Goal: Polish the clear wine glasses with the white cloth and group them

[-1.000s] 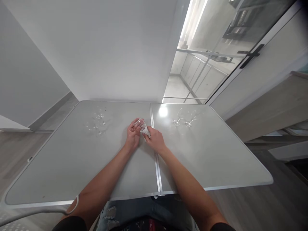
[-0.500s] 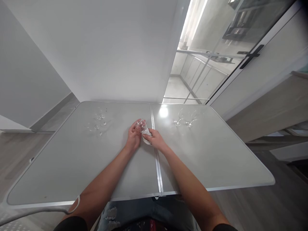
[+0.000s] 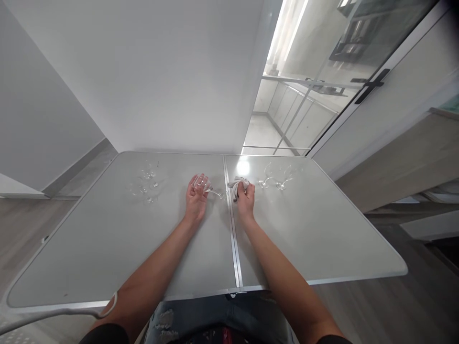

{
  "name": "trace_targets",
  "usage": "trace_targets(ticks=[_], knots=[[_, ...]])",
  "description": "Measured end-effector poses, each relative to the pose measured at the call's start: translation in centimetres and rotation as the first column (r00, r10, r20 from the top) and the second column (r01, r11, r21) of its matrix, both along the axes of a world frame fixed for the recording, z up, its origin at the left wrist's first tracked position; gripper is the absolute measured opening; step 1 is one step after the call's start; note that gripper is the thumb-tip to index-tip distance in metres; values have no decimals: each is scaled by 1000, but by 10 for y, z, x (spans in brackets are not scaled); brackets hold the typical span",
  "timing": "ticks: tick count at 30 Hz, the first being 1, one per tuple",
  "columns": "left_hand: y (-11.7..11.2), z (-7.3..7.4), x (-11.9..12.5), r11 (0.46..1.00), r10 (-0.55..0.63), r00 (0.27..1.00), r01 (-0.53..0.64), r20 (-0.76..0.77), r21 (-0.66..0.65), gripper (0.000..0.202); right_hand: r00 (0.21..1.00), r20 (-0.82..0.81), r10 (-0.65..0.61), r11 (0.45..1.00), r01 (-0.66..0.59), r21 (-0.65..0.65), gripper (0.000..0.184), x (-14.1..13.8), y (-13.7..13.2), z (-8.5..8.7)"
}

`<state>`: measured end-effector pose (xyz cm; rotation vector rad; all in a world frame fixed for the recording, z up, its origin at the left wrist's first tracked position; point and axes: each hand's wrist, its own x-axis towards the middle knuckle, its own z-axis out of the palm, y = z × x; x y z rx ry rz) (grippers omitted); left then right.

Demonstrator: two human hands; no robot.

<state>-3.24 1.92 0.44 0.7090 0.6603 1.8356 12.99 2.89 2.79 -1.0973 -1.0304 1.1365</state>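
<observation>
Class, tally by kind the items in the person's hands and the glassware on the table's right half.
Wine glasses: 3 (1 in the left hand, 2 on the table's right half)
Cloth: 1 (in the right hand)
Total: 4

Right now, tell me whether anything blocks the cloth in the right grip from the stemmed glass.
Nothing visible does. The right grip holds the cloth close to the foot of the stemmed glass, which the left grip holds. The metal seam in the table runs beneath the gap, not in the way.
</observation>
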Motion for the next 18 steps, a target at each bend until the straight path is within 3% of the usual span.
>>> trace_targets(ticks=[3,7,11,18], knots=[[1,1,1,999,47,999,-47,-12,9,56,970,-242,14,993,-41,-109,43,-5,3,-2],[0,5,4,997,68,993,-64,-96,42,60,888,-435,152,963,-232,-135,36,-18,-3,-5],[-2,6,9,998,41,981,-29,-191,63,67,887,-433,158,958,-245,-150,36,-22,-5,-11],[-6,-1,17,999,9,910,7,-414,37,67,959,-272,80,992,-103,-69,38,-16,2,-20]])
